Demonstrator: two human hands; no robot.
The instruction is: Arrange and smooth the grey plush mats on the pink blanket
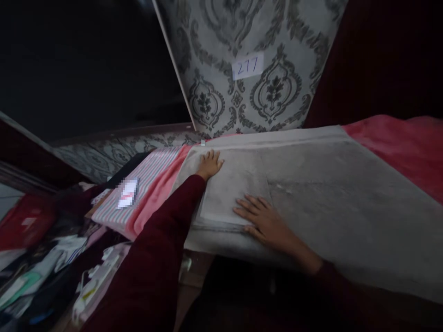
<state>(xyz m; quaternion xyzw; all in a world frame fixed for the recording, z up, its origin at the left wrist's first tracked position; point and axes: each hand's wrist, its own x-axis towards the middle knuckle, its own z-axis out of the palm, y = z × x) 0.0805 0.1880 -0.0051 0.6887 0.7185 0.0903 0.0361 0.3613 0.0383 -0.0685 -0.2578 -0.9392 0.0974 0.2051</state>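
Note:
A large grey cloth point(321, 193) is spread over a raised surface, with its left part folded over into a lighter grey layer point(235, 184). On the far left part of this fold rests my left hand point(209, 165), flat with fingers apart. My right hand point(265, 219) lies palm down across the near edge of the fold, its fingers spread. Neither hand grips anything. Several layered edges show along the fold's near side.
A pink cloth point(159, 196) and striped bedding point(152, 168) lie left, with a pixelated object on top. Red fabric point(398, 143) is at right. Patterned wall point(238, 101) bears a "277" paper point(248, 66). A power strip point(100, 276) and clothes are low left.

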